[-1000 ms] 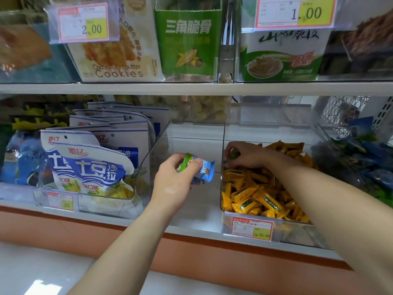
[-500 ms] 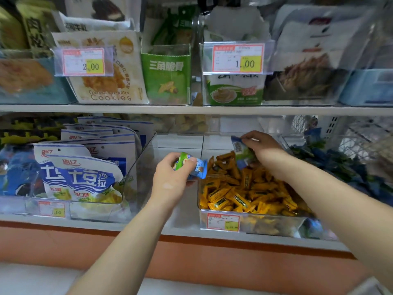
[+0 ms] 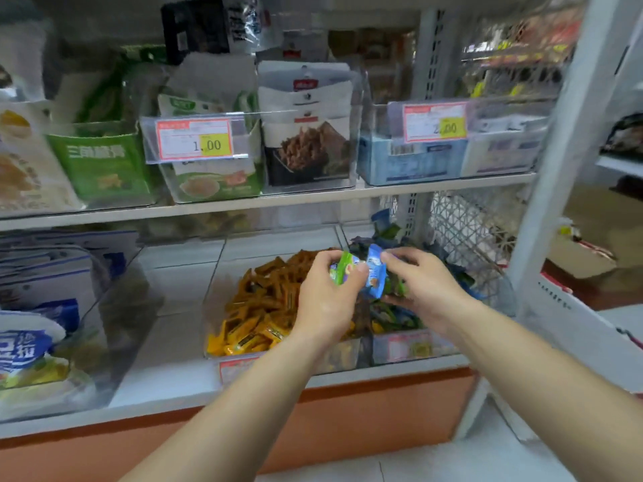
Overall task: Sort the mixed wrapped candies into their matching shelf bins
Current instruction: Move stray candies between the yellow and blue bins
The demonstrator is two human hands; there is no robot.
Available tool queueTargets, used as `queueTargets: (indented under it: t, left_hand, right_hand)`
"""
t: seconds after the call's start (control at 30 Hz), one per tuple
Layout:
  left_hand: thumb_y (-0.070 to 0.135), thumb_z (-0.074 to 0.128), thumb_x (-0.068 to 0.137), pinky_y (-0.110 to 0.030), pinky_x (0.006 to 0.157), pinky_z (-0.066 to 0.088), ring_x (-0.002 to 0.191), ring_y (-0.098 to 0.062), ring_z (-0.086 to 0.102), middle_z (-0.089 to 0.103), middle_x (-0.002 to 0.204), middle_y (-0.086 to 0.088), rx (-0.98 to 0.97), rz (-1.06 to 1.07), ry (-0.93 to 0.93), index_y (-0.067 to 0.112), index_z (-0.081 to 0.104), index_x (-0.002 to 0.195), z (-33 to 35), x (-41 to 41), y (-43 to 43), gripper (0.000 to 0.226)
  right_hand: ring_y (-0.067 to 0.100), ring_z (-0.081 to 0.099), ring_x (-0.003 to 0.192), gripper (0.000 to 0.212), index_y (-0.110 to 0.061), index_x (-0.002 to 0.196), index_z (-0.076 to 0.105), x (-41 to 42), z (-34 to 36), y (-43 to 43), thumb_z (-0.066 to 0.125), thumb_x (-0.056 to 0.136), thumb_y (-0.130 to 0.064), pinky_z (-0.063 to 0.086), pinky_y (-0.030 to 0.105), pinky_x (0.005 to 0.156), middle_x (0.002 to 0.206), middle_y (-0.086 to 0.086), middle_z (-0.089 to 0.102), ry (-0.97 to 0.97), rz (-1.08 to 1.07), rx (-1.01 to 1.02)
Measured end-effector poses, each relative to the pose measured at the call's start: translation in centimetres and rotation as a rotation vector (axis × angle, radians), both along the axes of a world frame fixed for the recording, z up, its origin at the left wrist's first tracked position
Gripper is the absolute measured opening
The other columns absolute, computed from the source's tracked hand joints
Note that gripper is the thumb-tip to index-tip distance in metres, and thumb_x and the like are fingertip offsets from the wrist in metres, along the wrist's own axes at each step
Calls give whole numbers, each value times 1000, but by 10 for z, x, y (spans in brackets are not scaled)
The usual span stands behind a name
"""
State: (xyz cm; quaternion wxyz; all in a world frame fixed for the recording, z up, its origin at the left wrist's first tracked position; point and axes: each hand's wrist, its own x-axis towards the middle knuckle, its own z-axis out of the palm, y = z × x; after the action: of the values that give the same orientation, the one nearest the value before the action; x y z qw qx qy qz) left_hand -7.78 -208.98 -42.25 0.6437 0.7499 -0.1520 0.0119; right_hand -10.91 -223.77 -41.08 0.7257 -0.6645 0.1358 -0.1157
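left hand (image 3: 325, 302): fingers pinching green-blue candy (image 3: 342, 272), above yellow-candy bin's (image 3: 240, 364) right side
right hand (image 3: 429, 290): fingers pinching blue candy (image 3: 375, 274), just right of that bin

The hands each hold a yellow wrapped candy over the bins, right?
No. The head view shows neither candy is yellow: the left hand pinches a green-and-blue wrapped candy, the right hand a blue wrapped candy. Both are held over the clear bins; the yellow candies lie in the left one.
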Motion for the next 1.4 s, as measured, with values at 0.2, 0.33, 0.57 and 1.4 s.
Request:
queueTargets:
  t: [0.2, 0.33, 0.57, 1.4]
  left_hand:
    - [34, 66, 92, -26, 75, 43, 91, -14, 60, 60, 90, 14, 123, -35, -197, 27, 49, 109, 15, 39, -88, 26]
    - [43, 55, 97, -36, 90, 48, 113, -29, 58, 61, 126, -5, 411, -107, -163, 25, 42, 135, 14, 80, -117, 43]
    - [49, 51, 97, -24, 89, 35, 122, -19, 54, 57, 137, 4, 651, -60, -331, 30, 53, 133, 20, 107, -63, 41]
    - [46, 39, 86, -35, 75, 43, 103, -23, 54, 62, 104, 1, 1033, 96, -362, 25, 59, 102, -68, 34, 129, 34]
  right_hand:
    - [18, 68, 86, 15, -20, 94, 65, 21, 3, -74, 59, 96, -7, 54, 33, 76, 88, -3, 71, -185, -337, -104]
    - [23, 64, 107, 21, -17, 115, 70, 52, -11, -110, 60, 96, -17, 47, 28, 88, 115, 5, 70, -97, -397, -587]
    - [24, 61, 113, 31, -24, 123, 66, 59, -13, -110, 63, 92, -28, 41, 21, 85, 130, 3, 64, -29, -308, -831]
    - [23, 37, 141, 43, -40, 145, 46, 218, -54, 138, 41, 103, -46, 26, 40, 114, 155, -4, 41, 94, 936, -1547]
